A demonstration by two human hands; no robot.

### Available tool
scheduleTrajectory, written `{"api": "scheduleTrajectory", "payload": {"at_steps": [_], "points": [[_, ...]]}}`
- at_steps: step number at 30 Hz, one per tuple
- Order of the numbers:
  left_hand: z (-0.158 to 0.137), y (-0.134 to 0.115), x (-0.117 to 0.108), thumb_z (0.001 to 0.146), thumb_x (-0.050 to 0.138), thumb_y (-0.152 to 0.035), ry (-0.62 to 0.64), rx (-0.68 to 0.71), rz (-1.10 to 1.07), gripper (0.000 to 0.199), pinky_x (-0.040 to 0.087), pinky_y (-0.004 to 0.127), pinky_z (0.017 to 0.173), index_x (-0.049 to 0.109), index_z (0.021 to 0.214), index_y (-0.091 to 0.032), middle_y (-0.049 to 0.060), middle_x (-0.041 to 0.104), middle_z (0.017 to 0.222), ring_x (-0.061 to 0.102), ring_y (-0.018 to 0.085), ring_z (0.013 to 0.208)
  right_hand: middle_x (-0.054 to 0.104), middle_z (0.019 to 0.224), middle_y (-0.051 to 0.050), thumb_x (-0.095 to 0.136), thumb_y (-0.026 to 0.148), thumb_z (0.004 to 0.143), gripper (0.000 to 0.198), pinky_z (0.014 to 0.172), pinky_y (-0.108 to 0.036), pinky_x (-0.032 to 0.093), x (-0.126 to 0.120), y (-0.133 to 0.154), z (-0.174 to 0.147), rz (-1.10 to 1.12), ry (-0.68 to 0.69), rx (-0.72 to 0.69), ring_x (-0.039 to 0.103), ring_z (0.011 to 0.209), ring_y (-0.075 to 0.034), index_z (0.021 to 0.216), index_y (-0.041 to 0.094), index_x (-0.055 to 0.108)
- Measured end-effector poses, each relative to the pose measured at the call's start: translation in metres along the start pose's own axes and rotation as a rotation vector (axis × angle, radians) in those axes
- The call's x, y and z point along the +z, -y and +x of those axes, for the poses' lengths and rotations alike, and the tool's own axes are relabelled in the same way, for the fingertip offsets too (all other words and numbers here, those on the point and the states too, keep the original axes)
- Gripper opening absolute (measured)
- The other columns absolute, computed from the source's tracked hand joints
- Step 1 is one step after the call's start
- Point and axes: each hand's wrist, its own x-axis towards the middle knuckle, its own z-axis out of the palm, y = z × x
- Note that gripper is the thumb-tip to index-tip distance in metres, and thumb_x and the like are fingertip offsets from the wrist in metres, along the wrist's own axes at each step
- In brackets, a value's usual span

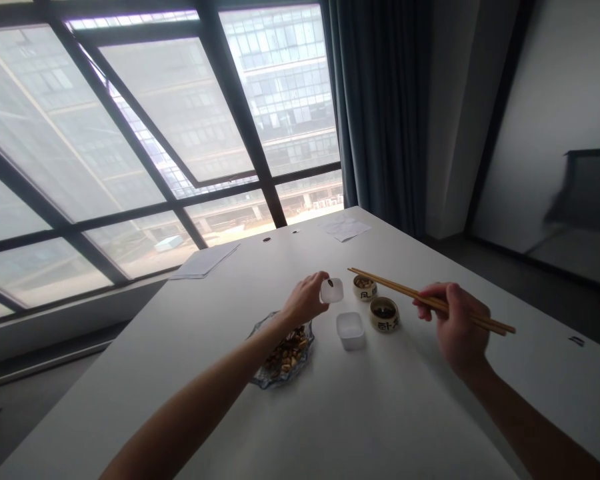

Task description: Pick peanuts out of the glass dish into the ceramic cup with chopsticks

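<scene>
While the left hand (306, 298) pinches one small white plastic cup (331, 291) between thumb and fingers and holds it tilted just above the white table (360, 413), the right hand (455, 327) is closed around two wooden chopsticks (410, 291). Their tips reach over one of the two small round ceramic bowls (365, 287); the second bowl (384, 314) stands just beside it, nearer to the right hand. One more white plastic cup (351, 330) stands upright on the table between the bowls and one glass dish (280, 353) with nuts inside. Two sheets of paper lie far behind: one (205, 261) at the left and one (347, 228) at the right, near the window (130, 133).
</scene>
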Motion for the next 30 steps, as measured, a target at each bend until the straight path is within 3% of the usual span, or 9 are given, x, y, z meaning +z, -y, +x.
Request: {"api": "scheduleTrajectory", "payload": {"at_steps": [6,10,13,18,22,26,30], "points": [[-0.042,-0.003,-0.047,0.068,0.070,-0.006,-0.044,0.085,0.051,0.061,0.046,0.048,0.098,0.056,0.124,-0.027,0.010,0.054,0.134,0.057,0.033,0.115,0.061,0.068,-0.003,0.047,0.037,0.104,0.034,0.055,-0.030,0.043,0.020,-0.002,-0.032,-0.052,0.426,0.032,0.055,0.059,-0.016,0.086,0.020,0.072],[-0.072,-0.011,-0.068,0.068,0.071,-0.011,-0.018,0.118,0.022,0.063,0.052,0.036,0.087,0.053,0.125,-0.028,0.007,0.057,0.127,0.061,0.025,0.104,0.065,0.087,-0.006,0.053,0.025,0.101,0.019,0.068,-0.031,0.048,0.040,-0.006,-0.048,-0.079,0.684,-0.125,0.060,0.075,-0.017,0.095,0.019,0.070],[-0.089,-0.018,-0.077,0.068,0.070,-0.009,-0.019,0.131,-0.035,0.064,0.052,0.033,0.086,0.051,0.126,-0.029,0.006,0.057,0.127,0.061,0.023,0.104,0.064,0.096,-0.008,0.055,0.018,0.099,0.014,0.080,-0.034,0.049,0.051,-0.004,-0.053,-0.078,0.778,-0.208,0.062,0.088,-0.019,0.103,0.019,0.069],[-0.105,-0.012,-0.087,0.071,0.069,-0.008,-0.036,0.123,0.030,0.062,0.053,0.035,0.086,0.052,0.127,-0.028,0.007,0.056,0.127,0.060,0.024,0.106,0.065,0.099,-0.010,0.053,0.020,0.100,0.020,0.078,-0.034,0.050,0.053,0.000,-0.061,-0.083,0.795,-0.225,0.063,0.089,-0.020,0.111,0.018,0.070],[-0.111,0.007,-0.093,0.075,0.071,-0.010,-0.041,0.163,0.292,0.061,0.054,0.040,0.087,0.054,0.131,-0.026,0.010,0.056,0.130,0.057,0.029,0.112,0.065,0.099,-0.011,0.045,0.033,0.105,0.032,0.073,-0.036,0.052,0.049,-0.003,-0.065,0.030,0.802,-0.206,0.063,0.084,-0.021,0.117,0.018,0.071],[-0.115,0.026,-0.097,0.078,0.067,-0.001,0.049,0.348,0.617,0.063,0.048,0.049,0.097,0.055,0.135,-0.025,0.012,0.057,0.135,0.051,0.034,0.123,0.066,0.091,-0.010,0.040,0.036,0.106,0.038,0.067,-0.036,0.053,0.045,-0.005,-0.063,0.086,0.684,-0.211,0.064,0.076,-0.020,0.112,0.018,0.073],[-0.118,0.040,-0.098,0.085,0.057,0.005,0.137,0.520,0.744,0.062,0.043,0.050,0.104,0.054,0.138,-0.028,0.009,0.059,0.140,0.050,0.032,0.127,0.069,0.088,-0.008,0.038,0.029,0.107,0.038,0.065,-0.035,0.053,0.037,-0.005,-0.057,0.054,0.539,-0.206,0.065,0.071,-0.018,0.106,0.020,0.075]]}}
